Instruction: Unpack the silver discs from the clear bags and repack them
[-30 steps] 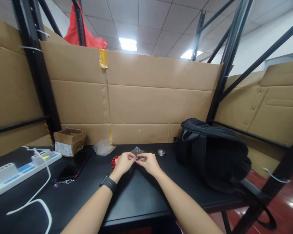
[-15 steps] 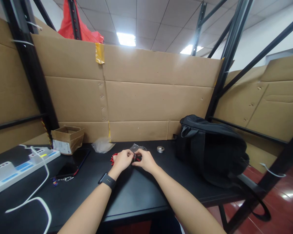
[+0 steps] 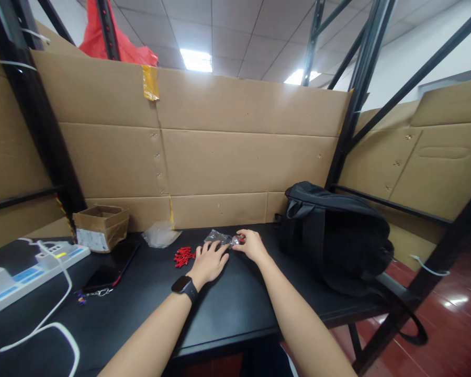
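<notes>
My left hand [image 3: 210,262] lies palm down on the black table, its fingers spread and holding nothing. It wears a black watch on the wrist. Just left of it is a small heap of red thin pieces [image 3: 183,256]. Beyond its fingertips lies a crumpled clear plastic bag [image 3: 217,237]. My right hand [image 3: 253,246] closes its thumb and fingers around a small silver roll [image 3: 236,241], close to the bag. Something red shows beside the roll under the fingers; I cannot make out what it is.
A black backpack [image 3: 333,241] stands open at the right. On the left are a cardboard box [image 3: 102,228], a dark phone-like device [image 3: 112,269], a keychain [image 3: 96,293] and a white power strip [image 3: 35,277] with a cable. Another clear bag [image 3: 160,234] lies by the cardboard wall [image 3: 220,162].
My hands were together, pinching something small and dark; they have parted. The left has flattened onto the table, uncovering the red heap. My right has taken hold of the silver roll.
</notes>
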The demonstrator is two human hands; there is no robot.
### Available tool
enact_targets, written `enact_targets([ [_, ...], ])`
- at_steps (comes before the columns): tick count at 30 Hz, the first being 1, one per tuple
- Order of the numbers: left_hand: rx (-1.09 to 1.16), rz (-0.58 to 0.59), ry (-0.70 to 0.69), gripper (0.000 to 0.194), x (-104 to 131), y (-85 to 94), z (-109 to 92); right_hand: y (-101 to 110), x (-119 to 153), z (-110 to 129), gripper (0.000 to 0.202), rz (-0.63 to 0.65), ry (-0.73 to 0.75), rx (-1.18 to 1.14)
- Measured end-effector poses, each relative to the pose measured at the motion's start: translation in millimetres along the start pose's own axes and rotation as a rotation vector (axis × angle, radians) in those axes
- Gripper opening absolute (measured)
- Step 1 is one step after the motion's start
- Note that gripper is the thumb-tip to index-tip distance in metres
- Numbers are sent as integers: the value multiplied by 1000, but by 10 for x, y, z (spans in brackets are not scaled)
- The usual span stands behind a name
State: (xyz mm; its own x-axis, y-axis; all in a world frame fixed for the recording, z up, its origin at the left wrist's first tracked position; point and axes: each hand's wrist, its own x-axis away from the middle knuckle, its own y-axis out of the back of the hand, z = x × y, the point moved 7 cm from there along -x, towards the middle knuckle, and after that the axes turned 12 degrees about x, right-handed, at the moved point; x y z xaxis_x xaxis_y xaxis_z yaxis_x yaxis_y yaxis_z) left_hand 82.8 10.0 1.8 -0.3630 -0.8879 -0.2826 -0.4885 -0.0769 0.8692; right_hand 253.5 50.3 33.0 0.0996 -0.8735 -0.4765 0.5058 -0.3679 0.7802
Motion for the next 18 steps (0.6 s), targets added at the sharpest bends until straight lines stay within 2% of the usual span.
enact_targets([
  [5,26,19,-15,45,10,1,19,-88,14,79,31,51,36,-20],
  [9,91,80,-22,44,21,0,38,-91,28,60,24,60,21,-31],
  [14,162,229,-68,42,96,-14,17,-136,35,52,25,124,81,-89],
  [18,176,250,-83,40,129,16,-8,-152,32,77,29,104,139,-91],
])
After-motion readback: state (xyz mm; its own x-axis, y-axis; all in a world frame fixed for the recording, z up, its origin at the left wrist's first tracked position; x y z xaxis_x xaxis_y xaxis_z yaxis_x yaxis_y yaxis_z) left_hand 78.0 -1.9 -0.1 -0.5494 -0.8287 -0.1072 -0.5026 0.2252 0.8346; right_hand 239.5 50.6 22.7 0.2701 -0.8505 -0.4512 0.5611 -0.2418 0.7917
